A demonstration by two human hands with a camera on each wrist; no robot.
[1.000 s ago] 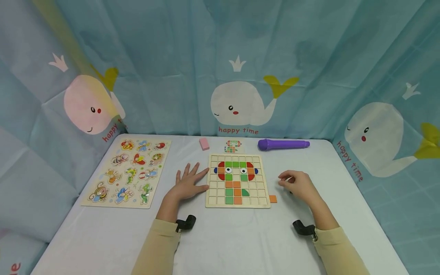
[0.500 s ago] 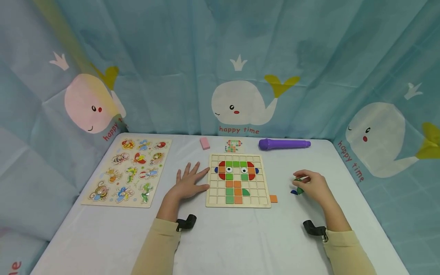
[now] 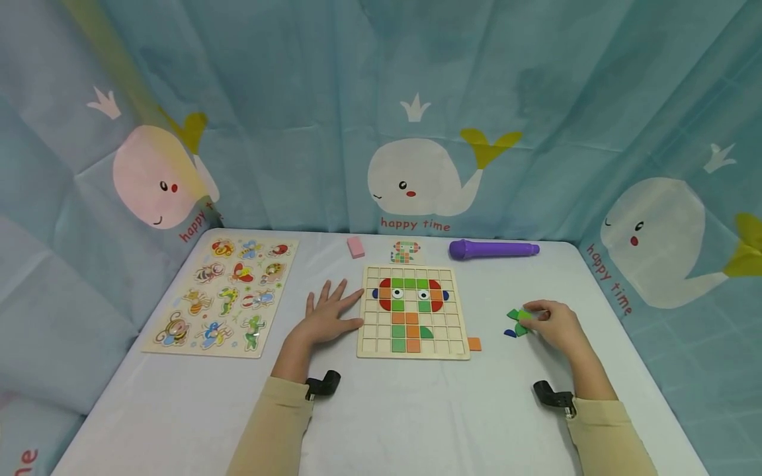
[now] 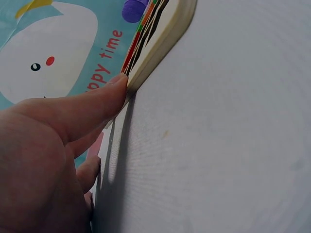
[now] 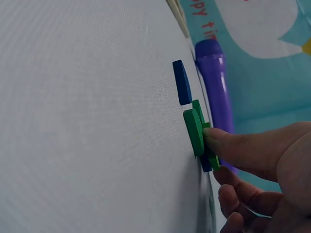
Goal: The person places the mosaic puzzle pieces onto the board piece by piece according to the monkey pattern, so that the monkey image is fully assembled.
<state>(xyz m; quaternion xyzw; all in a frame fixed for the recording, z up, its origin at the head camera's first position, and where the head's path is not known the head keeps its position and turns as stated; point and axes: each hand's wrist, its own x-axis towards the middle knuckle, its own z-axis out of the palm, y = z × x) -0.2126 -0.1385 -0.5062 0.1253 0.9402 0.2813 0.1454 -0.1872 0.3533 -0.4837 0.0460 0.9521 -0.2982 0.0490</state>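
Observation:
My left hand (image 3: pixel 324 320) lies spread on the table, its thumb and index fingertips touching the left edge of a square wooden grid board (image 3: pixel 440 342). In the left wrist view the thumb (image 4: pixel 92 104) presses against the board's side (image 4: pixel 163 48). Coloured tiles fill part of the grid, including orange squares (image 3: pixel 412 332) and a green quarter-round tile (image 3: pixel 425 332). To the board's right, my right hand (image 3: pixel 556 325) pinches a bright green tile (image 3: pixel 524 315) above a small pile. Other green tiles (image 5: pixel 193 132) and a dark blue half-round tile (image 3: pixel 510 333) lie beside the fingertips.
A single orange square tile (image 3: pixel 474 344) lies at the board's lower right edge. Behind the board are a pattern card (image 3: pixel 407 252), a pink block (image 3: pixel 355 247) and a purple toy microphone (image 3: pixel 494 249). An insect puzzle board (image 3: pixel 223 294) lies at left.
My right hand has moved right, away from the board, to the pile of tiles. Green and blue tiles there have come into view. The left hand stays in place.

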